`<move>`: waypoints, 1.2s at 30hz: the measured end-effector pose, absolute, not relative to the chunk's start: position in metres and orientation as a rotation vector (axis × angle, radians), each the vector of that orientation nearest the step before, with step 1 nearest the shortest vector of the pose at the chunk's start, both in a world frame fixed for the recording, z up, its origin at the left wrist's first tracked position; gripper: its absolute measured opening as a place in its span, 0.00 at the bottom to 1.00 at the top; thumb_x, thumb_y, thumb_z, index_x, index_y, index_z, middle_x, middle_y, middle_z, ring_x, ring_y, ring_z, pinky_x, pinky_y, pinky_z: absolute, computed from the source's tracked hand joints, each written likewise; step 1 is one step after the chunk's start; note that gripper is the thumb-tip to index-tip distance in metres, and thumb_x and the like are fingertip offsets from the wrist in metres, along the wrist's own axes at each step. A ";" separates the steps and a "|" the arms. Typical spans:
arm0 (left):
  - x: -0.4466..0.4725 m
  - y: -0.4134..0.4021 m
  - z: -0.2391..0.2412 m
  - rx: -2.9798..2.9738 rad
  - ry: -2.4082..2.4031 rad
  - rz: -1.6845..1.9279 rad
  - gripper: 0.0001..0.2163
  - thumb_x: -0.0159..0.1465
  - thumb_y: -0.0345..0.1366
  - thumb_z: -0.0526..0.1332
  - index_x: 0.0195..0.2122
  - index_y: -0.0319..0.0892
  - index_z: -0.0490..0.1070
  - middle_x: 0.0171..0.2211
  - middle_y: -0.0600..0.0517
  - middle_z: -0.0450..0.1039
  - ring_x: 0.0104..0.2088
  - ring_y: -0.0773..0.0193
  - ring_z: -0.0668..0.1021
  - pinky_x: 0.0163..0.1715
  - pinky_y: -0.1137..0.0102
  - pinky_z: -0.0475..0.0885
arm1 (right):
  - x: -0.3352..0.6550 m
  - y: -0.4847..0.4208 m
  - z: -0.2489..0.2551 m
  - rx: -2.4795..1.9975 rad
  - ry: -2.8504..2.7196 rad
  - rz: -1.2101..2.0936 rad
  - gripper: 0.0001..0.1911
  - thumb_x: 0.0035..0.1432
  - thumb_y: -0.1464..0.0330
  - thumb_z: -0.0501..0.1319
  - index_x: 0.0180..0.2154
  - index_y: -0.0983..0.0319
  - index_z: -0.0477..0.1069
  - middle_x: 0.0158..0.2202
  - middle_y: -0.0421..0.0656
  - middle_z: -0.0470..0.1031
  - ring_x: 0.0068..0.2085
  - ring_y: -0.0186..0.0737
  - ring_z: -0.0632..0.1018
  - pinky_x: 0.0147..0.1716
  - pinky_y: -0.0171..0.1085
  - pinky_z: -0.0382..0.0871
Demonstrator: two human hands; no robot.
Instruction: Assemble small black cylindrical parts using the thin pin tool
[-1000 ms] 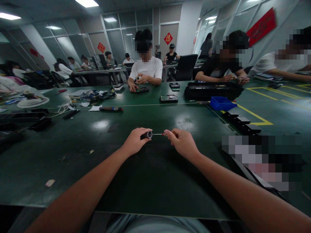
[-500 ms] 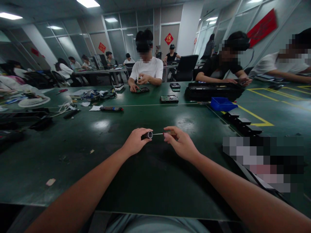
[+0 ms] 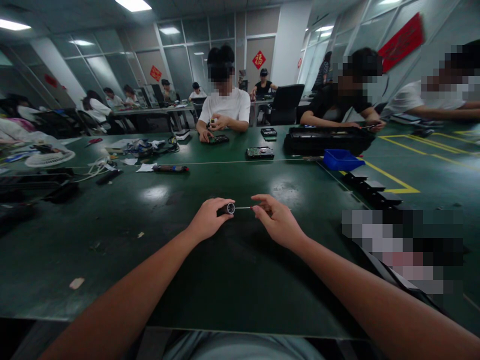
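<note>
My left hand point(image 3: 205, 221) is wrapped round a short black cylinder point(image 3: 229, 208), whose ringed, silver-edged end faces me. From its right side a thin metal screwdriver shaft point(image 3: 243, 208) runs across to my right hand point(image 3: 280, 222). The fingers of my right hand are curled about the screwdriver's handle, which they mostly hide. Whether the shaft's tip sits in the cylinder or only against it, I cannot tell. Both hands are just above the green table point(image 3: 225, 285).
Across the table a person in white point(image 3: 227, 107) handles a circuard-like board point(image 3: 218, 140). A hard drive point(image 3: 260, 152), a blue bin point(image 3: 343, 160) and a long black casing point(image 3: 326, 140) lie ahead. A dark cylindrical tool point(image 3: 170, 169) and cables point(image 3: 95, 167) lie left.
The fingers of my right hand have shifted on the screwdriver, and its handle shows less than before. My left hand keeps its hold on the cylinder. The view has turned very slightly.
</note>
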State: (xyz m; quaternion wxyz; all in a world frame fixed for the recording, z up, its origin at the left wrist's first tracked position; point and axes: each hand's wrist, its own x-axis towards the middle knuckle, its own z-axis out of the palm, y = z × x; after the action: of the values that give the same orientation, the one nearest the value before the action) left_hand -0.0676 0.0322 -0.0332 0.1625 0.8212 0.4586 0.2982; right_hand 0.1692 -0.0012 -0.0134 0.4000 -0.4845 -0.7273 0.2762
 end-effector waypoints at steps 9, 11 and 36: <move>-0.067 0.030 -0.030 2.344 1.308 0.829 0.18 0.63 0.32 0.67 0.54 0.47 0.74 0.50 0.49 0.77 0.52 0.55 0.76 0.56 0.56 0.67 | 0.168 0.000 -0.011 -1.299 -1.798 0.784 0.21 0.71 0.57 0.48 0.50 0.60 0.74 0.23 0.38 0.74 0.27 0.40 0.77 0.32 0.39 0.68; -0.067 0.030 -0.031 2.350 1.304 0.822 0.18 0.63 0.32 0.67 0.55 0.48 0.74 0.50 0.50 0.77 0.52 0.55 0.76 0.56 0.56 0.67 | 0.168 -0.001 -0.009 -1.326 -1.797 0.766 0.20 0.70 0.59 0.49 0.50 0.60 0.74 0.22 0.37 0.72 0.27 0.39 0.77 0.31 0.39 0.68; -0.066 0.030 -0.029 2.360 1.324 0.809 0.17 0.64 0.34 0.67 0.54 0.48 0.75 0.51 0.49 0.77 0.52 0.54 0.77 0.57 0.55 0.67 | 0.168 0.001 -0.015 -1.167 -1.623 0.844 0.11 0.62 0.60 0.60 0.43 0.59 0.71 0.36 0.44 0.78 0.36 0.42 0.78 0.36 0.41 0.71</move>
State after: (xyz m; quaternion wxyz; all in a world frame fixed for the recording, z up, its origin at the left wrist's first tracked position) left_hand -0.0656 0.0299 -0.0291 0.1580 0.8251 0.4628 0.2828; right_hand 0.1680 0.0005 -0.0150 0.4669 -0.4756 -0.6615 0.3439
